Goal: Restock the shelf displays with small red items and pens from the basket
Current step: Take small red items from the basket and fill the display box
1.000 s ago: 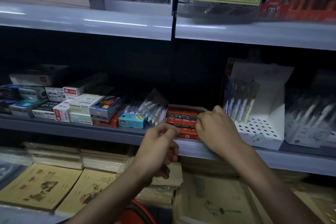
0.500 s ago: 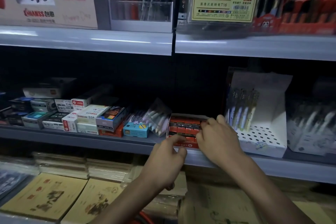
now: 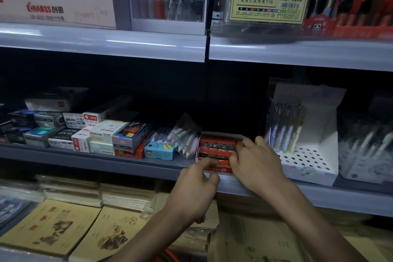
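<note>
A red display box stands on the middle shelf, filled with rows of small red items. My right hand is at the box's right side, its fingertips curled onto a small red item in the top rows. My left hand is just below and in front of the box, index finger stretched out to the box's front lip. Its other fingers curl into the palm, and I cannot see whether they hold anything. A white perforated pen display with several pens stands right of the box.
Small stationery boxes and a clear pack of pastel pens fill the shelf left of the red box. The upper shelf carries pen holders. Stacked notebooks lie below, and a red basket rim shows at the bottom.
My left hand has risen from below the shelf edge to the front of the red box, index finger now extended. My right hand stays on the red items. The view has tilted up.
</note>
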`<control>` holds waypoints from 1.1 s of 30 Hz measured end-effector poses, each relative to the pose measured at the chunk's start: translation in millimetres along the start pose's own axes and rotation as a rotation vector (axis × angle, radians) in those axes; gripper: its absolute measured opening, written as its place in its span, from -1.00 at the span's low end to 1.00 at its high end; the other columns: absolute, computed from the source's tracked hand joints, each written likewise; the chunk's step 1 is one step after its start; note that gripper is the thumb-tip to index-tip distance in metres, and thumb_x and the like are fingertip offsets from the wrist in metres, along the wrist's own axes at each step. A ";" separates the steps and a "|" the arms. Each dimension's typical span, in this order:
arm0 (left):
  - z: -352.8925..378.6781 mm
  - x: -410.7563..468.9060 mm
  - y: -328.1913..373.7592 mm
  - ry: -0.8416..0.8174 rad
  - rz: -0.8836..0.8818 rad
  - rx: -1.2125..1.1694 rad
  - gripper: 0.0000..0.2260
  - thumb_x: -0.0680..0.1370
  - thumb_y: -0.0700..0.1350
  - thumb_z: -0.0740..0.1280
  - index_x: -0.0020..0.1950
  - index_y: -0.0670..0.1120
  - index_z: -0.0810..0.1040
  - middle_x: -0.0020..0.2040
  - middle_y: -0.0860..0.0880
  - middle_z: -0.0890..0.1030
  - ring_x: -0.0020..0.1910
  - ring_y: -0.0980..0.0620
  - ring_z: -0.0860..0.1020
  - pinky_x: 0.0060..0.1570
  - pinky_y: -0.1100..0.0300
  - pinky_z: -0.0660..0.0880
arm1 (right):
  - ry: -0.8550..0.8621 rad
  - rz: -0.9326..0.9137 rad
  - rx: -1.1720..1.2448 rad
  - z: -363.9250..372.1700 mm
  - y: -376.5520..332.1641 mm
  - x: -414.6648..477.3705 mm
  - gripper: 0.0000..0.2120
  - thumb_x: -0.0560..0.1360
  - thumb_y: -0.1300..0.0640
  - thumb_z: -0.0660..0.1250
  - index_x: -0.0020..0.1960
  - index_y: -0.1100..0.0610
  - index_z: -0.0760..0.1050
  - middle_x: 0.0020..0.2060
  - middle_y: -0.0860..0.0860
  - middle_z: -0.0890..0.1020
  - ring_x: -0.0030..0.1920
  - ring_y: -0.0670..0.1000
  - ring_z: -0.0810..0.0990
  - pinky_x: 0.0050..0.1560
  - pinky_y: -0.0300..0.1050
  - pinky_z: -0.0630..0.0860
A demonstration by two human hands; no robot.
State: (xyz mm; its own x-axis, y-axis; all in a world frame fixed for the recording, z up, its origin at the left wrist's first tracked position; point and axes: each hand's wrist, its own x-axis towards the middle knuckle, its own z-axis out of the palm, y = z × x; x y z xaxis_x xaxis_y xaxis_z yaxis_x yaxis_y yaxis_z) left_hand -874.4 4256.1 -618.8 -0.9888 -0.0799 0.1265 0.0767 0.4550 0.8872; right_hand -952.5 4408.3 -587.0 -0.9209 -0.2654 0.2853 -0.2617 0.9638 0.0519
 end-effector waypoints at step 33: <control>-34.6 -8.4 35.4 -0.107 -0.820 -1.183 -0.35 0.63 0.24 0.24 -0.19 -0.37 0.65 -0.28 -0.27 0.63 -0.52 -0.11 0.59 -0.68 0.28 0.44 | -0.385 -0.280 0.932 -58.7 -15.3 -34.7 -0.84 0.51 0.10 0.51 0.06 0.08 0.61 -0.14 0.06 0.64 -0.23 -0.11 0.58 -0.13 -0.14 0.56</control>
State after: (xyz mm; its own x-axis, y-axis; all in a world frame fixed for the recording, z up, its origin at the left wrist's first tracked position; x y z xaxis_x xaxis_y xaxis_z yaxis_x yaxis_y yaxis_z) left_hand -858.9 4242.2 -573.1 -0.8061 0.1362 -0.5759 -0.4999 -0.6775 0.5395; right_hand -899.6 4404.4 -541.6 -0.7798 -0.6244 0.0446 -0.4481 0.5070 -0.7363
